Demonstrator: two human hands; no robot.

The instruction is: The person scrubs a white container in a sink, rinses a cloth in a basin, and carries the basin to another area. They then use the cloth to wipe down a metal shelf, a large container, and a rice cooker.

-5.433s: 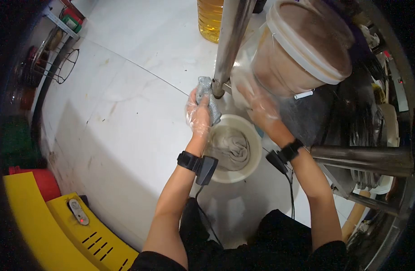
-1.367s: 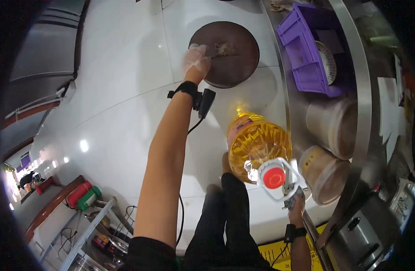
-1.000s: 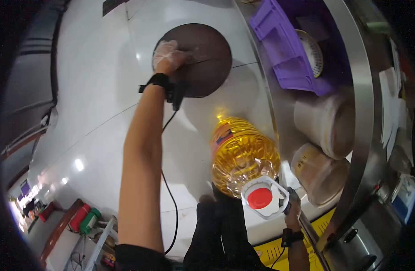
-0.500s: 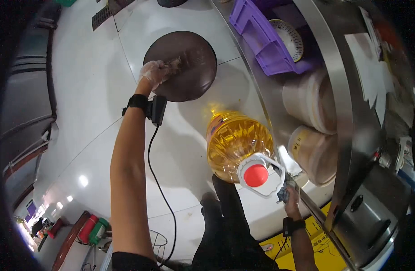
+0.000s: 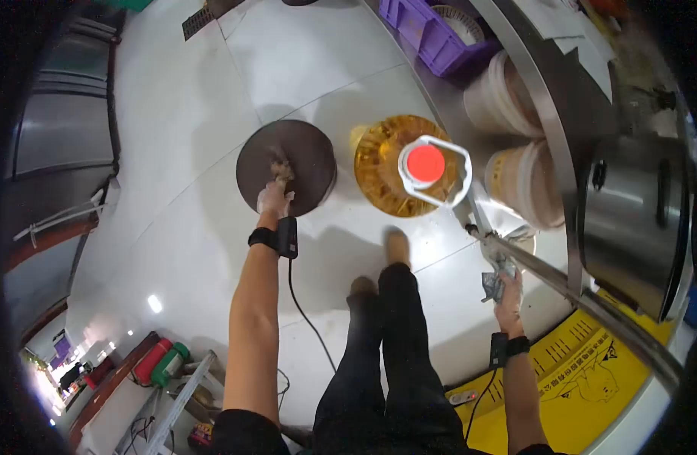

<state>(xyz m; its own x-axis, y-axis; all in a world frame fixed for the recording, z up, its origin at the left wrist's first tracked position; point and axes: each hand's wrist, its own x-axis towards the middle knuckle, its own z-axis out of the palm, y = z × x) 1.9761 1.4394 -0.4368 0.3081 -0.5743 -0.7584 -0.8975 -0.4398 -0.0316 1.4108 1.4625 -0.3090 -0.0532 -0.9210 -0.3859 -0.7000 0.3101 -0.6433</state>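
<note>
My left hand [image 5: 274,200], in a thin clear plastic glove, is closed at the near edge of a round dark brown disc like a stool top [image 5: 257,163]. A blurred brownish tuft [image 5: 282,170] sticks out past its fingers; I cannot tell what it is. To the right of the disc, a big clear jug of yellow oil [image 5: 386,182] stands upright on the floor, with a red cap and white handle. Lower right, my right hand [image 5: 509,294] is closed on a crumpled grey cloth [image 5: 494,283], close to a steel bar [image 5: 549,277].
Along the right side runs a steel rack holding a purple crate [image 5: 432,38] and two plastic tubs [image 5: 507,182]. A yellow panel [image 5: 568,379] lies below the steel bar. My feet are on the white floor [image 5: 189,250]. A step ladder [image 5: 185,398] is lower left.
The oil jug, tilted toward me before, is now upright and higher in view. The disc and left hand sit lower in view, and the disc looks smaller. My right hand remains at lower right.
</note>
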